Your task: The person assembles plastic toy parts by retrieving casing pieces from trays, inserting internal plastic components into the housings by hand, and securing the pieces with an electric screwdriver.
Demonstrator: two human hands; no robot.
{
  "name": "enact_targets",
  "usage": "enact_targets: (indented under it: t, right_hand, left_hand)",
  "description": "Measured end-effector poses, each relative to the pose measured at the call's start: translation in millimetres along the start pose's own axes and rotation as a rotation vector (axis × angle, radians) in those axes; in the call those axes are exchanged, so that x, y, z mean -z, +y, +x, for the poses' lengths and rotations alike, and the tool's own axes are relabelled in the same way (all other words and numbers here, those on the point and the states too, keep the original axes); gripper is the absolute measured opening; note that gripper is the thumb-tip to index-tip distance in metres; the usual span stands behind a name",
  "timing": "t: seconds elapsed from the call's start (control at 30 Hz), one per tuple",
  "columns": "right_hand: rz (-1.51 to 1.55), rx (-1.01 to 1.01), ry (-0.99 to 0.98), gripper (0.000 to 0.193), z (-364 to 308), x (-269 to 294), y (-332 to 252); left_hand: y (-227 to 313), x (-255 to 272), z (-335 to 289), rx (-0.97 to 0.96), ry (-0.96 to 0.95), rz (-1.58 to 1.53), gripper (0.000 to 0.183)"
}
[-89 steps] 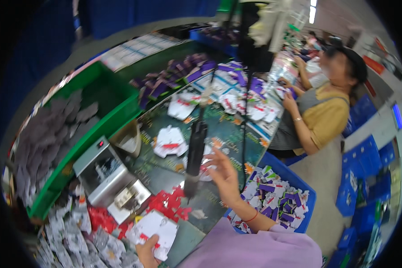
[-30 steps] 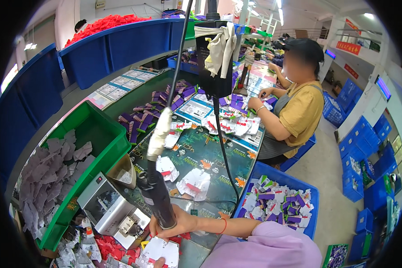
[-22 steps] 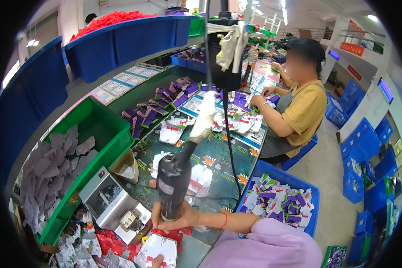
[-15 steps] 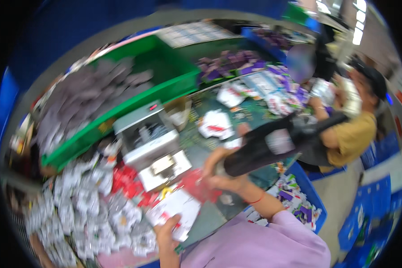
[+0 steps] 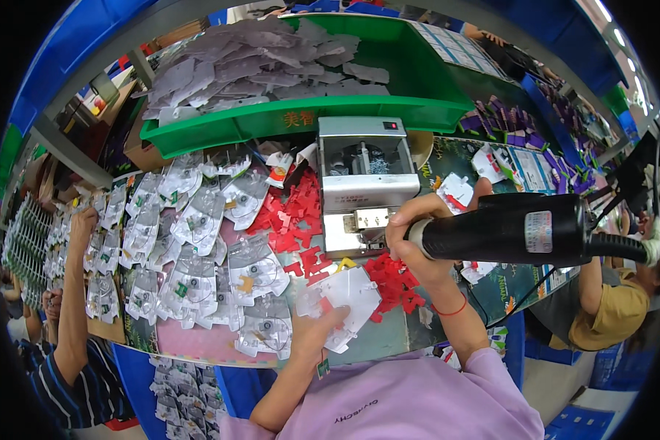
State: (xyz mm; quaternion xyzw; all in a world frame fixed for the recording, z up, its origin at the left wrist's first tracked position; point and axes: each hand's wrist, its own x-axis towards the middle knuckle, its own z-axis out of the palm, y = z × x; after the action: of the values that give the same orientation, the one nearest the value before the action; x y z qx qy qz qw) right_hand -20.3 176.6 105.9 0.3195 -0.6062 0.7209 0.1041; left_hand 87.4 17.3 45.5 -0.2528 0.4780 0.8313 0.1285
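My right hand (image 5: 427, 253) is wrapped round the front of a black electric screwdriver (image 5: 484, 229), which lies nearly level. Its front end points left at the outlet of a silver screw feeder (image 5: 370, 187), where small screws show inside; whether the tip touches is hidden by my fingers. My left hand (image 5: 312, 330) grips a white plastic panel (image 5: 358, 297) by its lower left edge, thumb on top. A small green circuit board (image 5: 323, 368) hangs below my left hand. Loose red plastic pieces (image 5: 392, 286) lie between my hands, partly under the panel.
Clear plastic housings (image 5: 194, 275) cover the table's left side. Behind the feeder, a green bin (image 5: 271, 121) holds grey flat panels (image 5: 249, 62). Purple and white pieces (image 5: 510, 125) lie far right. One person in a striped shirt (image 5: 81, 385) works at left, another in yellow (image 5: 612, 312) at right.
The view has swung and sharpened, showing more of the left side. The screwdriver has gone from slanted to nearly level, its front end now at the feeder. Both hands keep their holds.
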Motion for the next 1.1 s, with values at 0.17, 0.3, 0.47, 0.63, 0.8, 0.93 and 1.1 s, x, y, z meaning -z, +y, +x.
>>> enact_targets:
  t: [0.17,0.3,0.47,0.63,0.8,0.93,1.1]
  right_hand:
    - [-0.083,-0.008,0.058,0.025,0.4,-9.9,18.4]
    - [-0.079,0.046,0.111,0.079,0.7,-13.7,24.1]
    - [0.113,-0.135,0.165,0.084,-9.5,-23.6,11.9]
    - [0.134,-0.082,-0.034,0.022,-13.0,-24.0,-6.5]
    - [0.251,-0.147,-0.097,0.016,-21.8,-28.1,-5.0]
    - [0.230,-0.075,-0.590,0.070,-13.8,-0.6,8.8]
    - [0.474,0.030,-0.185,0.068,-21.3,-28.6,-6.1]
  left_hand:
    - [-0.1,0.2,2.0,-0.020,0.036,-0.027,0.045]
    - [-1.0,-0.8,4.2,-0.063,0.023,-0.059,0.042]
    - [0.0,0.0,4.8,-0.055,0.064,-0.004,0.038]
    - [5.9,-1.9,4.6,-0.072,0.008,-0.008,0.038]
    - [11.3,-2.2,3.0,-0.043,-0.005,-0.002,0.039]
    - [15.7,-5.1,0.2,-0.031,-0.041,-0.018,0.038]
    - [19.1,-4.4,0.6,-0.017,-0.089,0.039,0.036]
